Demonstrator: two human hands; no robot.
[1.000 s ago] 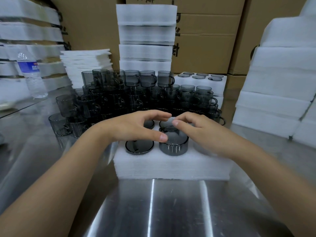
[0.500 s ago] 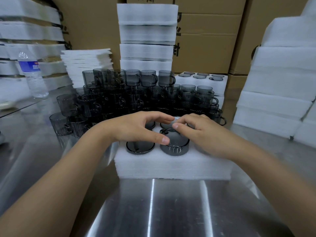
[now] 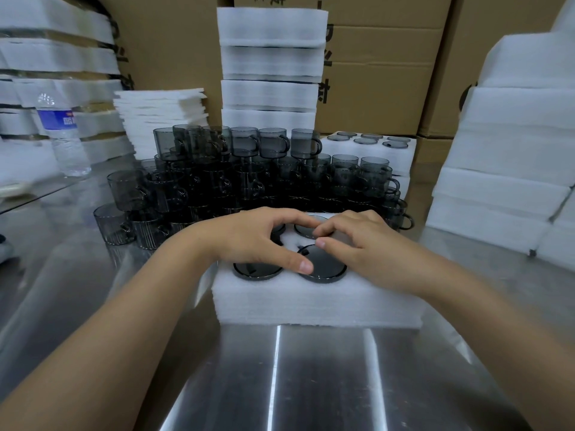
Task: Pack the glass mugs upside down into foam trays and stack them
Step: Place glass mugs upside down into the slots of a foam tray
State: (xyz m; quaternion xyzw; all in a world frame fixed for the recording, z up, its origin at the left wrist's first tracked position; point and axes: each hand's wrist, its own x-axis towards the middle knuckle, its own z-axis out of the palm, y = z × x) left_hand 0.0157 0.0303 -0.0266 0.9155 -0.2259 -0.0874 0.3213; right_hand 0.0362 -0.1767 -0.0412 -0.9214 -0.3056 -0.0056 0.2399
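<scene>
The job looks early to middling. The white foam tray [image 3: 314, 303] in the middle of the steel bench [image 3: 311, 384] holds at least three inverted mugs, one by its front left corner [image 3: 257, 270], one behind the middle [image 3: 306, 232], and the smoky grey glass mug [image 3: 327, 269] at the middle of its front edge, which is now sunk until only its round dark base stands just proud of the foam. The left hand [image 3: 258, 241] arches over the tray with its thumb [image 3: 303, 265] pressed on that base's left rim. The right hand [image 3: 362, 248] lies over the mug's right side, its curved fingertips [image 3: 320, 243] touching the base, and neither hand wraps the glass. The right hand hides the slots on the tray's right side, so I cannot tell whether they are filled. Toward the far right corner a filled foam tray [image 3: 368, 152] already tops a low stack. A big heap of upright grey mugs [image 3: 236, 181] behind the working tray is still to be packed. The mugs are tinted, see-through and handled, and some have ribbed walls.
</scene>
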